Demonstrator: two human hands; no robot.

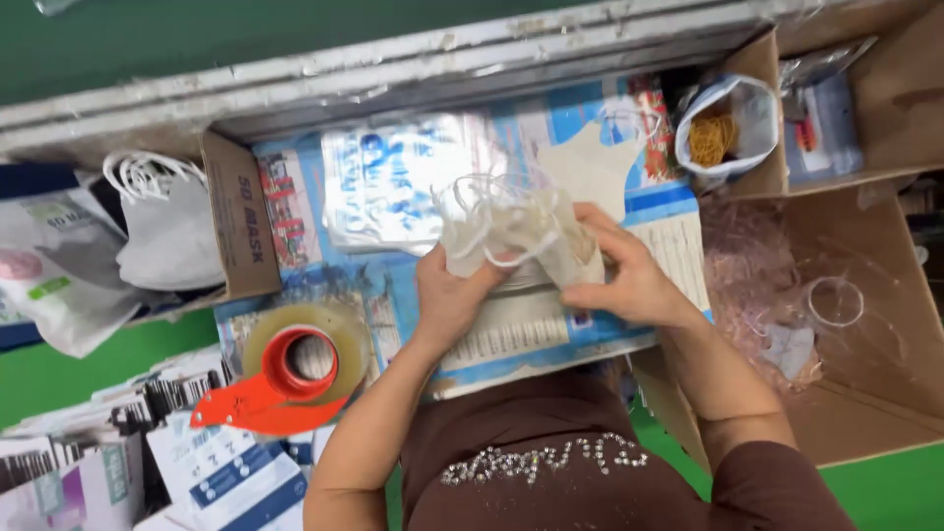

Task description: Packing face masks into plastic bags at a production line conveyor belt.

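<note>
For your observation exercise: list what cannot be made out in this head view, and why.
- Mask count in the bundle: layers overlap, and the left hand and right hand cover its lower part.
- Open box at right: cut by the edge.
- Bag contents: too small to tell.

L hand [450,295] & R hand [629,280] close together, fingers curled in a grip, forearms angled inward.
</note>
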